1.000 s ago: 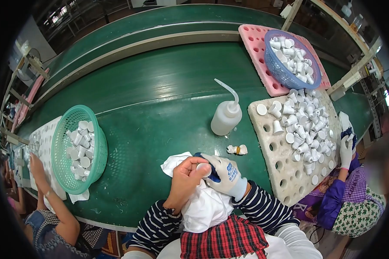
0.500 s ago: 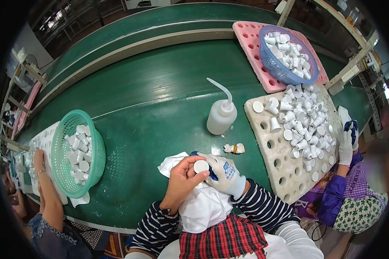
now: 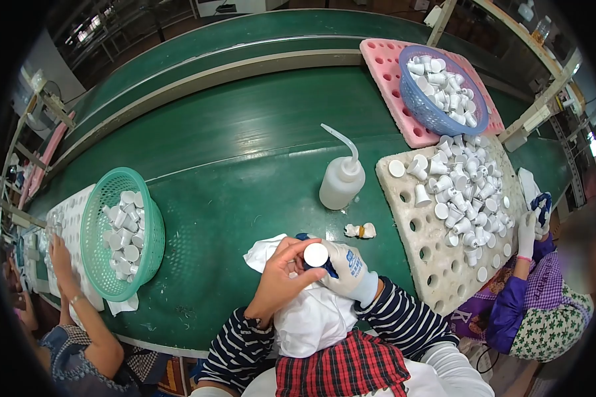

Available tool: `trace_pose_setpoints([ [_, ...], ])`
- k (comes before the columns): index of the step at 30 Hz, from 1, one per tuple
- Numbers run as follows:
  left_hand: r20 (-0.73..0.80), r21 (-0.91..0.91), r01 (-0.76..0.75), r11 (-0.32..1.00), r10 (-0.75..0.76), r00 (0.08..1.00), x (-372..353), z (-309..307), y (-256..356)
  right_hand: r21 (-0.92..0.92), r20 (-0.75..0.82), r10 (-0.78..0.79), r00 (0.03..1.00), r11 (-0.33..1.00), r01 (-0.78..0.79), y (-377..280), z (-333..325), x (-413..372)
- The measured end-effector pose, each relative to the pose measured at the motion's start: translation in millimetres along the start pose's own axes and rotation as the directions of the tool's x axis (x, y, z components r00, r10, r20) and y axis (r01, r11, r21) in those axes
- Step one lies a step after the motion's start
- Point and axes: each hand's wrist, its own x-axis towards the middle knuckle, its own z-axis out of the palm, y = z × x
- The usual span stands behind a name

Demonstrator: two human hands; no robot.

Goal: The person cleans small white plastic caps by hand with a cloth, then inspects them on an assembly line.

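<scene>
In my bare left hand (image 3: 281,274) I grip a small white plastic cup-shaped part (image 3: 316,255) between thumb and fingers, its round flat end facing up. My right hand (image 3: 344,268), in a white glove with blue palm and fingertips, is closed right beside the part. It bunches a white cloth (image 3: 311,321), which hangs below both hands and sticks out to their left. Most of the right fingers are hidden behind the part. Beyond the hands stand a white squeeze bottle (image 3: 342,185) with a bent spout and a small crumpled white bundle (image 3: 360,230) with a yellowish band.
At left, a green basket (image 3: 153,245) holds several white parts. A holed foam board (image 3: 414,248) at right bears a heap of them. Behind it, a blue basket (image 3: 420,106) of parts sits on a pink foam board (image 3: 383,79). Co-workers' hands (image 3: 526,235) work on both sides.
The white part has shifted slightly right and up in my fingers, its round face turned more toward me. At left, a co-worker's arm has moved.
</scene>
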Motion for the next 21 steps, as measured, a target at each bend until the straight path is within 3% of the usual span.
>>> trace_pose_setpoints([
  [4,-0.034,0.224,-0.052,0.973,0.061,0.998,-3.1,-2.3,8.4,-0.16,0.09,0.025,0.996,0.987,-0.01,-1.2,-2.1,0.2],
  [7,-0.167,0.357,-0.085,0.93,0.153,0.974,-3.5,-4.6,9.4,-0.08,-0.031,0.03,0.999,0.996,-0.032,-5.4,-0.1,5.8],
  [9,-0.127,0.515,-0.116,0.849,0.209,0.969,-2.1,-9.4,12.8,0.301,0.009,0.177,0.984,0.938,-0.171,-8.4,-6.6,5.6],
  [11,-0.064,0.622,-0.173,0.763,0.27,0.961,-1.1,-12.1,14.8,0.659,0.127,0.266,0.956,0.697,-0.281,-13.1,-16.1,3.0],
  [13,0.021,0.681,-0.257,0.686,0.332,0.943,-1.3,-12.6,15.3,0.721,0.21,0.244,0.947,0.616,-0.318,-2.9,-20.7,-0.2],
  [14,0.03,0.664,-0.268,0.698,0.333,0.942,-1.5,-11.8,15.9,0.717,0.241,0.235,0.942,0.611,-0.336,1.4,-20.9,-1.3],
  [17,0.03,0.613,-0.256,0.747,0.301,0.953,-2.1,-10.0,16.4,0.606,0.355,0.427,0.832,0.573,-0.553,-18.0,-25.7,8.5],
  [21,-0.074,0.478,-0.121,0.87,0.177,0.981,-6.4,-10.5,12.8,0.663,0.391,0.364,0.845,0.525,-0.533,-12.1,-30.7,6.7],
])
